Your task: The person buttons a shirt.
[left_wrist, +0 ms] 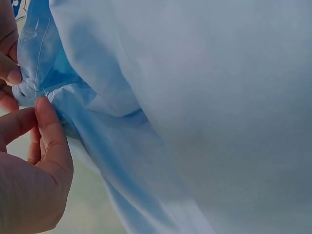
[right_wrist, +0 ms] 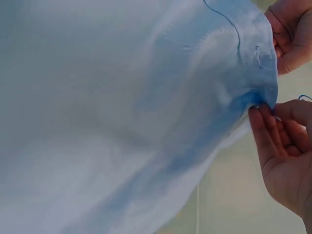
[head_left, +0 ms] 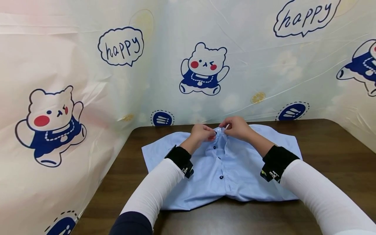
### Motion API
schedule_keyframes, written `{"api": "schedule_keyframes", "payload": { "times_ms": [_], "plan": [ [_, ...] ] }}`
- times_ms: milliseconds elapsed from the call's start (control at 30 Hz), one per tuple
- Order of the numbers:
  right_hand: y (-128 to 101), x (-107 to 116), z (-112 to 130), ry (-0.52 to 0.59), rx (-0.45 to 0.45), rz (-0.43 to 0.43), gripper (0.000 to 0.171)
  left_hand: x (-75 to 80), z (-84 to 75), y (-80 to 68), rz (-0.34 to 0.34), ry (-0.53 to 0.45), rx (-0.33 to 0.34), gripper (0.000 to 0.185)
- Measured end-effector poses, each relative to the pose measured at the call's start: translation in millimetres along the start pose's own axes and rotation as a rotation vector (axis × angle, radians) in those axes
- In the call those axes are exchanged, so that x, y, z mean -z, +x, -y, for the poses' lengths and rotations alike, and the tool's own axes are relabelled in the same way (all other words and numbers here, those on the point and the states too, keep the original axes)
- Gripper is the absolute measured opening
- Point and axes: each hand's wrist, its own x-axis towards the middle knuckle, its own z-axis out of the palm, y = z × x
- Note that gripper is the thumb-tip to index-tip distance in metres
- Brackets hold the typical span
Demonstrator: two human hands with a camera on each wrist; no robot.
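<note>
A light blue shirt (head_left: 199, 182) with dark buttons lies spread on the table. At its far edge, my left hand (head_left: 202, 133) pinches the fabric beside a dark button at the top of the front opening. Just to the right, my right hand (head_left: 238, 128) pinches the facing edge between thumb and fingers. In the left wrist view, thumb and forefinger of the left hand (left_wrist: 36, 175) meet on the cloth. A buttonhole (right_wrist: 258, 51) shows on the band in the right wrist view, above the fingertips of the right hand (right_wrist: 285, 156). Lower down the front sits another button (head_left: 221, 177).
The dark wooden table (head_left: 117, 192) extends around the shirt on both sides and in front. Behind it hangs a pale curtain (head_left: 164, 75) printed with bears and lettering, meeting the table's far edge and running down the left side.
</note>
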Motion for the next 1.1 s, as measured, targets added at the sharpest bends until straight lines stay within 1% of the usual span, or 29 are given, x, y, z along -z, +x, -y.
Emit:
{"api": "schedule_keyframes", "payload": {
  "times_ms": [100, 233, 467, 533, 733, 767, 900, 1000, 1100],
  "plan": [
    [-2.7, -2.0, -0.4, 0.041, 0.054, -0.009, 0.024, -1.5, -3.5, -1.1, 0.031, -0.009, 0.005, 0.008],
    [-3.2, -5.7, -0.3, 0.040, 0.085, -0.021, 0.024, -4.9, -6.6, -0.9, 0.062, -0.007, 0.011, 0.008],
    [-4.0, -10.7, -1.1, 0.059, 0.050, -0.013, 0.022, -7.7, -6.3, -2.9, 0.094, -0.016, 0.054, 0.006],
    [-3.9, -12.1, -1.4, 0.092, 0.029, -0.006, 0.020, -7.7, -5.9, -3.5, 0.107, -0.034, 0.074, 0.007],
    [-1.8, -15.6, -3.0, 0.248, -0.108, 0.012, 0.015, -6.5, -6.5, -4.7, 0.170, -0.115, 0.143, 0.019],
    [-1.6, -16.2, -3.6, 0.257, -0.123, 0.012, 0.014, -6.5, -6.9, -5.0, 0.179, -0.128, 0.155, 0.021],
    [-2.9, -16.9, -4.8, 0.217, -0.173, 0.010, 0.011, -6.2, -8.9, -6.3, 0.202, -0.167, 0.188, 0.024],
    [-4.6, -15.5, -4.7, 0.165, -0.200, 0.019, 0.015, -5.1, -10.2, -6.3, 0.207, -0.201, 0.199, 0.022],
    [-6.2, -14.0, -2.6, 0.152, -0.194, 0.028, 0.016, -3.5, -11.1, -5.1, 0.207, -0.222, 0.201, 0.017]
  ]
}}
